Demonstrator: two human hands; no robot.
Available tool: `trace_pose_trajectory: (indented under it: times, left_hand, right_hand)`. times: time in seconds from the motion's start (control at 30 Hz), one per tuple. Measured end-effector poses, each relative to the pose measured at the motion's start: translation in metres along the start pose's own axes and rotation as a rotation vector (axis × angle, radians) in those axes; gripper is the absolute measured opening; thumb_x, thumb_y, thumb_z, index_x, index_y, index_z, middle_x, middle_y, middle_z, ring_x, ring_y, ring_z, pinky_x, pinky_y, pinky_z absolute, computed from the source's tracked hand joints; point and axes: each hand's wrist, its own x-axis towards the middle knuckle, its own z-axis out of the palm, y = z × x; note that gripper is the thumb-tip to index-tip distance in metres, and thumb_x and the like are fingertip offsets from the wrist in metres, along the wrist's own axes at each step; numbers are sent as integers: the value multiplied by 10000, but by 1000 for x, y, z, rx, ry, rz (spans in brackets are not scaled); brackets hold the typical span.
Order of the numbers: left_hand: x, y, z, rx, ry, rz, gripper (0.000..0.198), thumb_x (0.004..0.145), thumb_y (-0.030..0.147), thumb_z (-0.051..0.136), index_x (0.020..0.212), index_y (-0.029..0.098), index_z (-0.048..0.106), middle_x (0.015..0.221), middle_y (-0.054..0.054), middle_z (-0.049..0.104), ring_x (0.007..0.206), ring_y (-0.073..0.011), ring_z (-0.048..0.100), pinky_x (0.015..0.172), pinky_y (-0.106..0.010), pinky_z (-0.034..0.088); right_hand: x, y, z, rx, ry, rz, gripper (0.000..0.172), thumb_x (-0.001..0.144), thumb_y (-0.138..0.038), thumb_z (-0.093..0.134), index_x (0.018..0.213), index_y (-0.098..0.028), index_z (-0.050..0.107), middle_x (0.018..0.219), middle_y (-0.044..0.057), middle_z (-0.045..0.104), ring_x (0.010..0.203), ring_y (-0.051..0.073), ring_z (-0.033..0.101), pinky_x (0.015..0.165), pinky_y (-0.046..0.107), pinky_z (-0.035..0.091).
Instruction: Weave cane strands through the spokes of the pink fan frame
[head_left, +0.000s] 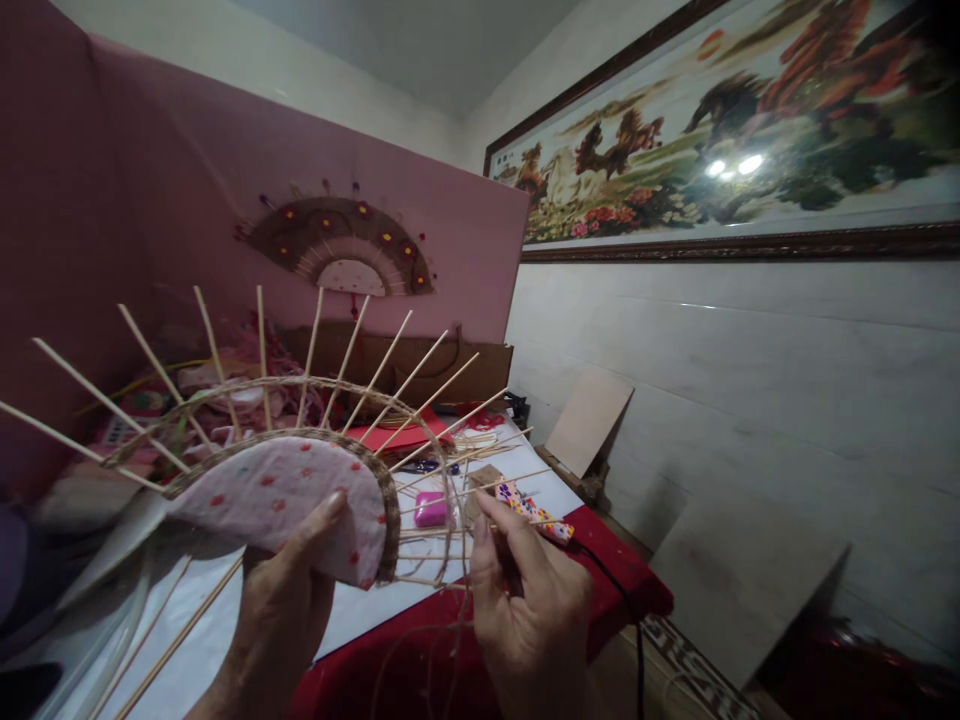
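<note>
A half-round fan (259, 500) in white cloth with red dots is in my left hand (281, 600), which grips its lower part with the thumb on top. Brown braid edges the cloth. Thin wooden sticks (362, 362) spread outward from it, with a loop of twine (379, 390) running across them in an arc. At the right end of the fan, my right hand (529, 595) is closed in a pinch beside the sticks and the twine. Loose twine hangs under its fingers. The exact contact at its fingertips is partly hidden.
A finished fan (345, 240) hangs on the pink board (465, 240). On the table are a magenta block (430, 509), scissors (427, 467), red paper (409, 432) and a flower-patterned tool (536, 512) with a black cord (622, 590). Loose sticks (187, 625) lie at lower left.
</note>
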Motion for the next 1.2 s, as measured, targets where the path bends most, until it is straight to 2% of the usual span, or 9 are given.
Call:
trace_pose_trajectory:
  times: [0.1,0.23,0.4,0.63,0.77,0.93,1.0,1.1,1.2]
  left_hand:
    - [0,1,1,-7,16,-2,333,456,107,827,704,172,615,610,67,609,560,-88,591,513,-135,503]
    - [0,1,2,8,30,-2,321,469,102,816,702,184,611,585,76,587,544,-85,582,479,-123,484]
    - [0,0,0,10,-7,1,301,521,109,801,736,197,609,680,54,639,601,-99,598,530,-147,519]
    - [1,-2,-1,23,-11,0,322,506,126,819,752,182,620,651,56,633,574,-95,599,530,-146,524]
    - [2,-2,-2,13,-9,18,299,520,117,816,736,185,621,655,61,635,581,-85,601,541,-130,520]
    - [2,-3,-2,15,-1,2,309,501,116,824,742,180,641,650,54,649,572,-90,616,538,-133,524]
    - [2,-3,-1,5,8,6,306,500,115,822,742,179,645,657,51,658,577,-93,625,550,-138,528]
    - [2,-3,0,10,5,-1,290,504,128,824,723,179,641,632,57,651,566,-90,626,538,-127,520]
    - [1,-2,1,4,-2,-9,333,481,129,834,750,178,645,636,61,651,569,-93,624,532,-132,522]
  right_hand:
    - [0,-2,-3,96,-19,61,160,845,-140,495,951,-157,613,803,42,671,717,138,639,635,252,510]
    - [0,-5,-4,119,-68,12,226,850,-86,447,1006,-177,582,911,66,639,873,177,594,757,334,517]
    - [-1,-2,0,48,-119,-31,283,852,-88,470,1109,-152,569,977,96,602,932,194,568,788,350,524]
    - [-6,1,1,134,-78,-1,339,863,-67,439,1185,-155,500,1010,80,640,1016,193,552,859,362,500]
    - [-8,3,2,145,-55,-17,363,848,-63,455,1200,-145,498,1025,90,636,1011,200,565,842,370,505]
    - [-10,4,4,217,89,119,345,856,-101,460,1196,-146,490,1070,116,601,1010,220,577,855,433,487]
    - [-11,4,3,245,155,126,345,842,-101,492,1182,-159,495,1071,109,595,1004,219,575,851,433,482]
    - [-10,2,1,301,212,95,307,812,-58,557,1087,-190,524,923,48,617,852,171,604,731,333,514]
    - [-8,2,-1,205,137,103,162,826,-89,597,940,-204,582,788,1,641,724,140,623,654,269,518]
